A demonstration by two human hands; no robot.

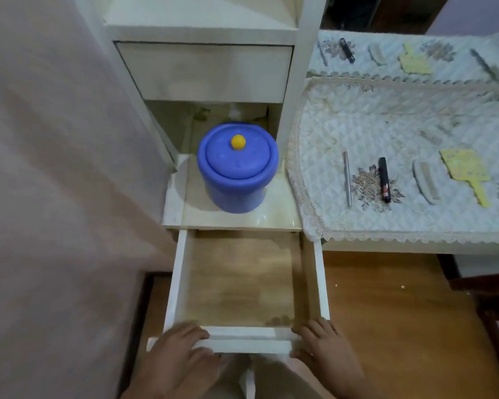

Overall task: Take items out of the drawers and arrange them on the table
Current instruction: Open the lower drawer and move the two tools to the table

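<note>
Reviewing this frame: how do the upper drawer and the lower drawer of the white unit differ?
The upper drawer is shut, flush with the frame; the lower drawer is pulled out.
The upper drawer's inside is hidden; the lower drawer shows a bare wooden bottom with nothing in it.
No hand touches the upper drawer; the left hand and right hand grip the lower drawer's front edge.
Both have plain white fronts.
</note>
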